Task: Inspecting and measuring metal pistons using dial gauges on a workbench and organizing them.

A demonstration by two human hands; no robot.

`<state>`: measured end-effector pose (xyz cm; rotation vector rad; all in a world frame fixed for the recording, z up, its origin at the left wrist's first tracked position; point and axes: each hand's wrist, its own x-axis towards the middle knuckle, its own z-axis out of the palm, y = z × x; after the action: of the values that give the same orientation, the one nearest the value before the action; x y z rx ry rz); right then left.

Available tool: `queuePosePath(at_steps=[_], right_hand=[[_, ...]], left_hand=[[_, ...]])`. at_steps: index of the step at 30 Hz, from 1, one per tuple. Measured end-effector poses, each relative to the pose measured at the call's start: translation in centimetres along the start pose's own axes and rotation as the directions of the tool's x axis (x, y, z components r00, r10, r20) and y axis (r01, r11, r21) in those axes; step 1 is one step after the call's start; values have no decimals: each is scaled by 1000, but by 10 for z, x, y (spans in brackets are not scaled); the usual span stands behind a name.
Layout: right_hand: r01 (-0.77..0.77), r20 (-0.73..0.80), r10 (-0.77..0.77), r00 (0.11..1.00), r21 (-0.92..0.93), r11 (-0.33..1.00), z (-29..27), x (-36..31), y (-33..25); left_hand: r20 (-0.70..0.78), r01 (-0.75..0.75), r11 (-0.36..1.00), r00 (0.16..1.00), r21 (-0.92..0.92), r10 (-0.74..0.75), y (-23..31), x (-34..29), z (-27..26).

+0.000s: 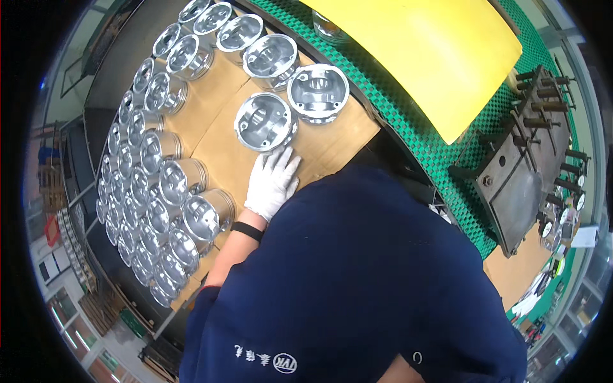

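Observation:
My left hand (273, 182), in a white glove with a black band at the wrist, reaches over brown cardboard (220, 121). Its fingers are stretched out and slightly apart, and the fingertips meet the near edge of a silvery metal piston (265, 122). That piston stands with its hollow side up. Beside it on the right is another piston (318, 92), also hollow side up. A third piston (271, 59) stands just behind them. My right hand is not in view; my dark blue top fills the lower middle.
Many more pistons (159, 150) stand in rows along the left and back of the cardboard. To the right runs a green checkered mat (383, 105) bearing a yellow sheet (434, 51), with one piston (329, 29) partly under it. A dark metal fixture with pins (523, 172) stands farther right.

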<state>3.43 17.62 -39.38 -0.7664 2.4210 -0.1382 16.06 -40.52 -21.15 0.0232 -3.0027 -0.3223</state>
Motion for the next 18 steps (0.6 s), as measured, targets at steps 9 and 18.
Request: queuePosePath(at_steps=[9,18], right_hand=[[-487,228,435,871,289,824,-99,-15,-116],[-743,505,556,660,326,585,-65,-90,-146]], left_hand=[[-101,33,999,994,-34,-36,1,-18,15],[106,47,991,994,-127,-33,7,-26,-44]])
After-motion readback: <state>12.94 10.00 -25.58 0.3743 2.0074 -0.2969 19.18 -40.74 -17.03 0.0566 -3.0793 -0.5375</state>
